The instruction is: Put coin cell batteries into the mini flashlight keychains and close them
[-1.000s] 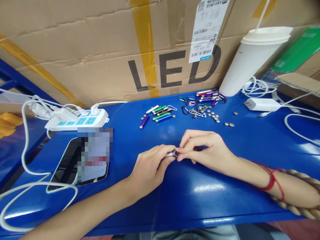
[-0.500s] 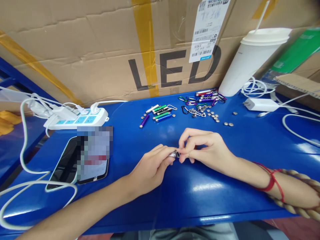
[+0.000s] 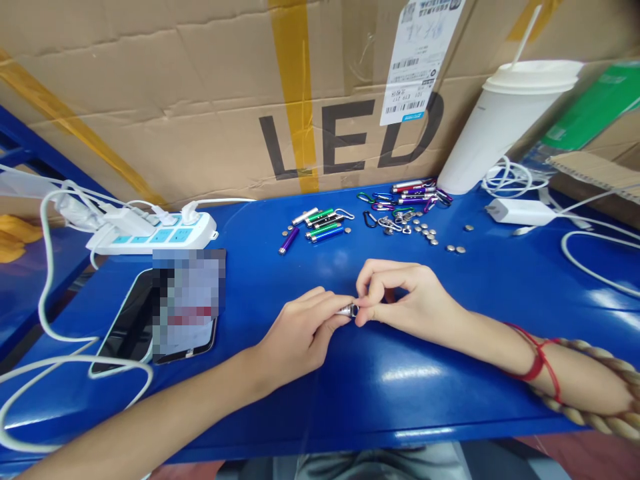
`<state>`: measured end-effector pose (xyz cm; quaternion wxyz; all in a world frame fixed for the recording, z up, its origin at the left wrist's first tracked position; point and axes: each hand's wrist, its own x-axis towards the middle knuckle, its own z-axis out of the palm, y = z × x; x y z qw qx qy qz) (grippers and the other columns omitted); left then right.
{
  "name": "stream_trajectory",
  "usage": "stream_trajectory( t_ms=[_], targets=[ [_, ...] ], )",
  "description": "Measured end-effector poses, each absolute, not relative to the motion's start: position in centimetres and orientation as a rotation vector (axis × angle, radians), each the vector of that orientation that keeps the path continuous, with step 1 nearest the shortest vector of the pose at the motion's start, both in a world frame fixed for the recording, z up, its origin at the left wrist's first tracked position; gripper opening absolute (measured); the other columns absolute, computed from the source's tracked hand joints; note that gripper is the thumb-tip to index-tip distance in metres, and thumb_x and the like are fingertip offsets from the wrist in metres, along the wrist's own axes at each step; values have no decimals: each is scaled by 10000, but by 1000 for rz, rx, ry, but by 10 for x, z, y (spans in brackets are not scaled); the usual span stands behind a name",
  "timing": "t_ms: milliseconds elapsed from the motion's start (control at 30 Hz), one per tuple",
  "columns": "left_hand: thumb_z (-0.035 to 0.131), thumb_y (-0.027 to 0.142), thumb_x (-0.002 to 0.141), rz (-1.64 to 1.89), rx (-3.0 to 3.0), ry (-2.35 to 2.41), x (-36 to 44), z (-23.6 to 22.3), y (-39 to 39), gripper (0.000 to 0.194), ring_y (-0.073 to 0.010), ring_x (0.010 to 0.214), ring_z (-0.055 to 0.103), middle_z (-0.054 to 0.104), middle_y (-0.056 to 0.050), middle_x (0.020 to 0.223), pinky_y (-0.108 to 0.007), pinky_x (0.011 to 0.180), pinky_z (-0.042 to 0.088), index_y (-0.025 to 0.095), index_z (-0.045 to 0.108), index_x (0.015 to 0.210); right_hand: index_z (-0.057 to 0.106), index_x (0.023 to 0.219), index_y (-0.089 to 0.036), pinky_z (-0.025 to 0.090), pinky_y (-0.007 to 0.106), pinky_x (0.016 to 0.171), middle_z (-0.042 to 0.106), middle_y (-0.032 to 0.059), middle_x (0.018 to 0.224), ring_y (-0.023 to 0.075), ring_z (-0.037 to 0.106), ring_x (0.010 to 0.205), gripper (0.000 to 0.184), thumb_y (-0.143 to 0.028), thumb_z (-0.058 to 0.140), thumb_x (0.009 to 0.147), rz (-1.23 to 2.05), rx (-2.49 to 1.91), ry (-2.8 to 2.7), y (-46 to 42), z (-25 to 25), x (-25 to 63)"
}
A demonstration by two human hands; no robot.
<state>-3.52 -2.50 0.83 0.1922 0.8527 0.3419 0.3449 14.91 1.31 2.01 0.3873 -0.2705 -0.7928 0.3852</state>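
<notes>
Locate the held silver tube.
In the head view, the silver tube is below and slightly right of centre, in the left hand, one end beside the right hand.

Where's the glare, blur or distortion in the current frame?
Head view: white glare on the blue table below the right hand; pixel blocks over much of the phone nearer the left hand. Same view: the white cup leans outward, perhaps wide-angle distortion; the green item at far right looks soft.

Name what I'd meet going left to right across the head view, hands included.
White rectangular plastic power strip → bare left hand → small silver metal tube → bare right hand → white boxy plastic charger.
</notes>
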Motion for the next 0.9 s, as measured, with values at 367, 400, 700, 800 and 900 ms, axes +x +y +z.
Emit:
stream_trajectory(
  t_ms=[367, 400, 700, 800, 900],
  targets=[
    [448, 126, 890, 1004, 2412, 1076, -35, 8, -28, 211, -112, 626, 507, 656, -13, 749, -231, 641, 430, 146, 626, 1000, 563, 536, -125, 370, 176, 446, 538, 15, 683, 63, 486, 541, 255, -234, 707, 715, 883, -678, -1988, 11, 15, 147],
    [459, 126, 886, 1009, 2406, 1088, -34, 8, -28, 202, -111, 626, 505, 665, -14, 772, -231, 642, 428, 147, 627, 996, 549, 533, -126, 365, 173, 439, 534, 14, 680, 61, 480, 532, 267, -237, 698, 723, 879, -690, -1990, 11, 15, 147],
    [477, 140, 885, 998, 2327, 1162, -33, 7, -27, 186, -109, 664, 559, 661, -7, 794, -230, 682, 433, 181, 635, 975, 559, 519, -123, 336, 167, 431, 523, 9, 649, 48, 438, 495, 329, -321, 657, 763, 947, -803, -2018, 16, 12, 147],
    [480, 143, 887, 998, 2328, 1161, -32, 8, -26, 159, -104, 668, 563, 660, 0, 792, -224, 701, 431, 177, 627, 935, 626, 567, -134, 349, 174, 470, 537, 12, 686, 49, 458, 520, 352, -364, 582, 830, 936, -781, -2158, 16, 10, 149],
    [450, 143, 901, 977, 2337, 1179, -32, 8, -25, 174, -103, 657, 548, 654, 9, 781, -219, 684, 423, 181, 620, 900, 642, 587, -141, 383, 184, 544, 543, 16, 707, 61, 496, 574, 368, -378, 552, 853, 862, -752, -2227, 16, 9, 150]
  ],
)
